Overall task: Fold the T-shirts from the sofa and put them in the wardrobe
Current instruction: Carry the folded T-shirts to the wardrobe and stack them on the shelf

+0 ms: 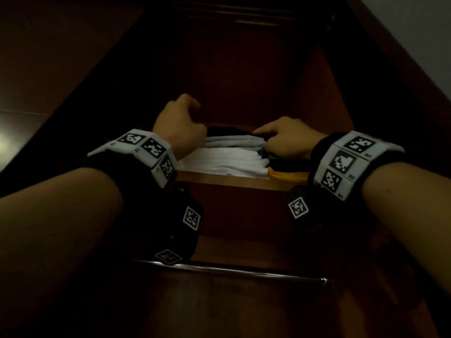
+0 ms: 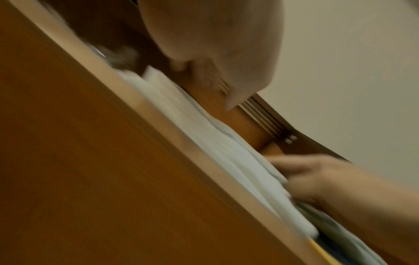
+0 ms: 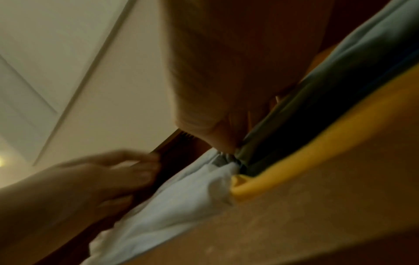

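Your right hand [image 1: 288,139] pinches the grey T-shirt [image 1: 231,142] at its right edge, in the folded stack on the wardrobe shelf [image 1: 219,179]. Your left hand [image 1: 180,124] hovers above, loosely curled, holding nothing. Careful: a one-sided tug could bunch that fold, or drag the white T-shirt [image 1: 224,163] off the lip.

- Dim, warm light throughout; yellowish glow [image 3: 1,161] at the left edge of the right wrist view.
- Wardrobe [image 1: 244,76] of dark reddish-brown wood, back panel and side walls deep in shadow.
- Lighter wooden shelf edge [image 1: 219,179] across the middle; metal rail [image 1: 244,272] below it, spanning side to side.
- Grooved track [image 2: 265,118] along the wardrobe's top.
- Plain pale wall [image 1: 419,32] at upper right.
- Pale panelled surface [image 3: 56,71] with straight raised lines; wall or ceiling unclear.
- Glossy surface [image 1: 17,132] with glare, far left.
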A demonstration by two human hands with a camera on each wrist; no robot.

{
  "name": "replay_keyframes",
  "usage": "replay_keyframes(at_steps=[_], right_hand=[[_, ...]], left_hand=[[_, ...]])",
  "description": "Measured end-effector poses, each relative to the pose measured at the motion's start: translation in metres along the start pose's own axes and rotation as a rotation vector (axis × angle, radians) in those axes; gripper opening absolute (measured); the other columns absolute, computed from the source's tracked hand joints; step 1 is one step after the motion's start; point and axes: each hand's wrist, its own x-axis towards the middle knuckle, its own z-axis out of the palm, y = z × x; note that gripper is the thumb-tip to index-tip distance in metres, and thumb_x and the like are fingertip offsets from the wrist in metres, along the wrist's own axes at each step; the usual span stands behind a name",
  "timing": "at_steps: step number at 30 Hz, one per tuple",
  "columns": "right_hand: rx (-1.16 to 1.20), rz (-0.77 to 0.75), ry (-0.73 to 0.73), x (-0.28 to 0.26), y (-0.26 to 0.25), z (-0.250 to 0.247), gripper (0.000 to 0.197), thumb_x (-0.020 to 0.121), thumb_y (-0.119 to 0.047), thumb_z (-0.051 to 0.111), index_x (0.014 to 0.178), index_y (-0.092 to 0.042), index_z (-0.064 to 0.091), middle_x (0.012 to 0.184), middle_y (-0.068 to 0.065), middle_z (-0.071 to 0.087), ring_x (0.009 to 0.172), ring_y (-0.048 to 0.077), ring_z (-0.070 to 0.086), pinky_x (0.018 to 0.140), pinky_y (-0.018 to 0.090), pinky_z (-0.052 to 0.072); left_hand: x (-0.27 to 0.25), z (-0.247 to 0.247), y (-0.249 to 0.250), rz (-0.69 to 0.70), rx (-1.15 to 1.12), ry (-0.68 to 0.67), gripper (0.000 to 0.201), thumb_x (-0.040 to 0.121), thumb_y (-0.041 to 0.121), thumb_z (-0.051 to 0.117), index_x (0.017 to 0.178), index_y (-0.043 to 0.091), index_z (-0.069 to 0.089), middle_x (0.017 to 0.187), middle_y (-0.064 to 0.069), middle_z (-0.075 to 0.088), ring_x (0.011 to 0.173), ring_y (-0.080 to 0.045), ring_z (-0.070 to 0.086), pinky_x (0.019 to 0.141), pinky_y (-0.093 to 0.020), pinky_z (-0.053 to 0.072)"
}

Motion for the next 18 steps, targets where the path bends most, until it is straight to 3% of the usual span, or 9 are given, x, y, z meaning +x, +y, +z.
replay_keyframes(at_steps=[2, 4, 7, 9, 11, 12, 14, 15, 18], right_hand=[[-0.036, -0.022, 0.025, 0.003, 0.002, 0.000, 0.042, 0.097, -0.009, 0.052, 0.136, -0.021, 0.056, 0.142, 0.003, 0.053, 0.124, 0.021, 0.051, 0.085, 0.021, 0.041], [-0.038, -0.039, 0.065, 0.005, 0.006, 0.002, 0.035, 0.097, -0.008, 0.054, 0.128, -0.020, 0.063, 0.136, 0.003, 0.059, 0.118, 0.018, 0.055, 0.083, 0.022, 0.042], [-0.047, -0.059, 0.158, 0.011, 0.008, 0.009, 0.029, 0.094, -0.001, 0.057, 0.116, -0.015, 0.071, 0.125, 0.006, 0.066, 0.112, 0.019, 0.060, 0.080, 0.023, 0.046], [-0.054, -0.056, 0.245, 0.012, 0.009, 0.008, 0.028, 0.091, 0.003, 0.057, 0.102, -0.015, 0.076, 0.113, 0.010, 0.070, 0.097, 0.022, 0.065, 0.075, 0.025, 0.050], [-0.046, -0.036, 0.298, 0.009, 0.013, 0.002, 0.035, 0.088, 0.004, 0.054, 0.076, -0.022, 0.074, 0.092, 0.011, 0.072, 0.067, 0.019, 0.061, 0.055, 0.023, 0.048], [-0.061, -0.035, 0.286, 0.006, 0.014, 0.000, 0.038, 0.088, 0.004, 0.053, 0.072, -0.023, 0.073, 0.084, 0.010, 0.072, 0.058, 0.016, 0.057, 0.045, 0.020, 0.043], [-0.085, -0.055, 0.258, 0.001, 0.016, -0.001, 0.034, 0.089, 0.003, 0.050, 0.082, -0.019, 0.076, 0.085, 0.007, 0.072, 0.052, 0.013, 0.054, 0.038, 0.014, 0.038], [-0.076, -0.064, 0.279, 0.001, 0.017, 0.000, 0.031, 0.090, 0.001, 0.050, 0.091, -0.017, 0.075, 0.092, 0.006, 0.072, 0.057, 0.012, 0.055, 0.041, 0.012, 0.039], [-0.023, -0.036, 0.308, 0.010, 0.010, 0.005, 0.031, 0.096, -0.010, 0.051, 0.122, -0.023, 0.061, 0.127, 0.006, 0.062, 0.098, 0.022, 0.062, 0.075, 0.027, 0.052]], left_hand=[[0.001, -0.007, -0.012, -0.227, 0.040, -0.074, 0.067, 0.079, 0.030, 0.071, 0.137, 0.016, 0.040, 0.138, -0.010, 0.046, 0.123, -0.031, 0.048, 0.098, -0.039, 0.046], [-0.002, -0.011, -0.017, -0.358, 0.013, -0.174, 0.073, 0.082, 0.042, 0.071, 0.139, 0.008, 0.040, 0.138, -0.014, 0.047, 0.123, -0.033, 0.049, 0.096, -0.038, 0.046], [-0.003, -0.008, -0.014, -0.349, 0.113, -0.219, 0.068, 0.090, 0.051, 0.059, 0.132, -0.002, 0.049, 0.132, -0.018, 0.054, 0.118, -0.034, 0.053, 0.091, -0.037, 0.046], [-0.003, -0.005, -0.010, -0.314, 0.195, -0.217, 0.065, 0.093, 0.052, 0.054, 0.130, -0.002, 0.051, 0.126, -0.018, 0.056, 0.116, -0.034, 0.054, 0.084, -0.035, 0.043], [-0.005, -0.001, -0.011, -0.293, 0.231, -0.205, 0.061, 0.095, 0.050, 0.052, 0.124, -0.003, 0.055, 0.115, -0.018, 0.058, 0.112, -0.034, 0.056, 0.075, -0.031, 0.037], [-0.007, 0.000, -0.012, -0.296, 0.234, -0.196, 0.059, 0.095, 0.050, 0.052, 0.121, -0.003, 0.057, 0.114, -0.019, 0.059, 0.111, -0.035, 0.057, 0.074, -0.030, 0.036], [-0.010, 0.002, -0.018, -0.292, 0.222, -0.168, 0.059, 0.093, 0.053, 0.053, 0.116, 0.000, 0.060, 0.117, -0.019, 0.061, 0.108, -0.036, 0.058, 0.073, -0.031, 0.037], [-0.010, 0.003, -0.021, -0.276, 0.211, -0.159, 0.059, 0.092, 0.055, 0.054, 0.116, 0.002, 0.061, 0.117, -0.018, 0.062, 0.107, -0.036, 0.058, 0.073, -0.032, 0.038], [-0.006, 0.006, -0.027, -0.232, 0.154, -0.169, 0.059, 0.093, 0.054, 0.051, 0.130, 0.009, 0.056, 0.130, -0.014, 0.058, 0.118, -0.034, 0.054, 0.088, -0.034, 0.042]])
